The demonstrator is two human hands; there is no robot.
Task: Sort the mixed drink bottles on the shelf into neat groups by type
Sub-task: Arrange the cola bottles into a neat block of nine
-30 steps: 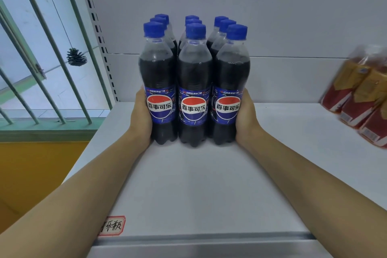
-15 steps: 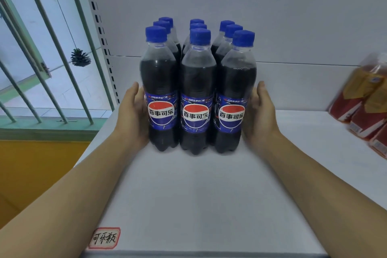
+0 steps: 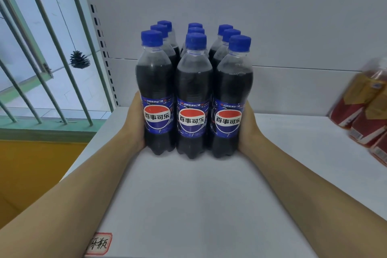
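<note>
Several cola bottles [image 3: 192, 98] with blue caps and blue labels stand upright in a tight block of three rows on the white shelf [image 3: 199, 195]. My left hand [image 3: 136, 123] presses flat against the block's left side. My right hand [image 3: 248, 130] presses against its right side. Both hands squeeze the block between them; most of each hand's fingers are hidden behind the bottles. Red and yellow labelled tea bottles [image 3: 364, 111] stand at the shelf's right edge, partly cut off.
The shelf's white back panel [image 3: 251, 27] rises right behind the block. A perforated upright [image 3: 98, 37] marks the shelf's left end, with window bars [image 3: 41, 58] beyond. A red-bordered label [image 3: 98, 244] sits on the shelf's front left.
My hands, which had drawn a little apart from the block half a second ago, are pressed against its sides again. The block sits slightly further forward on the shelf.
</note>
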